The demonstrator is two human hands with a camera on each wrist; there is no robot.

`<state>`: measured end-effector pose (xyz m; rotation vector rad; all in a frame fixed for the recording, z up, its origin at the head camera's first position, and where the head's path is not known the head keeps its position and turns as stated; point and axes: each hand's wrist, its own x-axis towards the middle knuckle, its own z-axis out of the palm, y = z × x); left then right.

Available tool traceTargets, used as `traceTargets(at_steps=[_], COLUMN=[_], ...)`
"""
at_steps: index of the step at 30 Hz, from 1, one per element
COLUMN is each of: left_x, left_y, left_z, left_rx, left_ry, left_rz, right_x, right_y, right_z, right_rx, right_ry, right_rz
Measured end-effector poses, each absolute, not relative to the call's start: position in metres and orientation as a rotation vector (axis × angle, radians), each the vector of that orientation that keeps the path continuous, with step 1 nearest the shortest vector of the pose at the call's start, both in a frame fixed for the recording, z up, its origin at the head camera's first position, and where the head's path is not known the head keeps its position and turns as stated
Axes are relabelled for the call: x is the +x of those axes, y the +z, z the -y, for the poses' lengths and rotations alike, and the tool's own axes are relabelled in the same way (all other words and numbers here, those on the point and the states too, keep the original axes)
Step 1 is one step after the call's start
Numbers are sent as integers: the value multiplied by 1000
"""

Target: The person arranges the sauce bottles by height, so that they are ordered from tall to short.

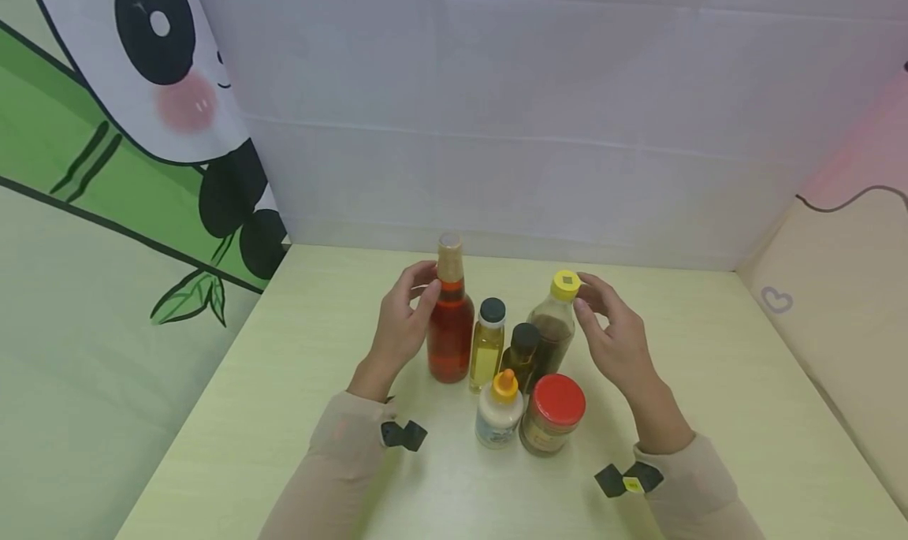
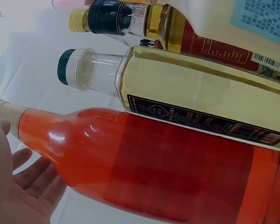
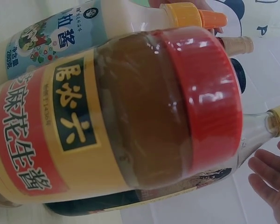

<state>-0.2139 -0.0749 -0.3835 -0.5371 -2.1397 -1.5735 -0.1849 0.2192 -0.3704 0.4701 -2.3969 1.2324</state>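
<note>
Several bottles and a jar stand grouped on the table. My left hand [image 1: 403, 319] is beside the neck of the red bottle [image 1: 450, 339], its fingers loosely bent and behind the neck; in the left wrist view the hand [image 2: 30, 182] lies along the red bottle [image 2: 154, 163]. My right hand [image 1: 615, 337] is at the yellow-capped dark bottle [image 1: 553, 323], fingers relaxed near the cap; the right wrist view shows the hand [image 3: 273, 179] by the yellow cap [image 3: 279, 120]. Whether either hand touches its bottle, I cannot tell.
Between them stand a green-capped oil bottle [image 1: 487, 347] and a black-capped bottle [image 1: 523, 351]. Nearer me are a white squeeze bottle [image 1: 499, 422] with an orange tip and a red-lidded jar [image 1: 557, 402]. A white cloth wall [image 1: 532, 130] rises behind the table [image 1: 234, 445].
</note>
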Motion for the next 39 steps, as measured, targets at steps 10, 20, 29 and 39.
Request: traceTargets(at_steps=[10, 20, 29, 39], left_x=[-211, -209, -207, -206], left_y=[-378, -376, -375, -375], left_z=[72, 70, 70, 68], left_rx=[-566, -524, -530, -518], left_ry=[-1589, -1619, -1673, -1692], left_rz=[2136, 2182, 2165, 2139], right_x=[-183, -184, -182, -181], right_y=[-371, -372, -371, -372], right_z=[-212, -206, -198, -191], right_rx=[483, 492, 496, 509], right_ry=[1231, 1263, 1306, 1436], right_rz=[2347, 2322, 2299, 2217])
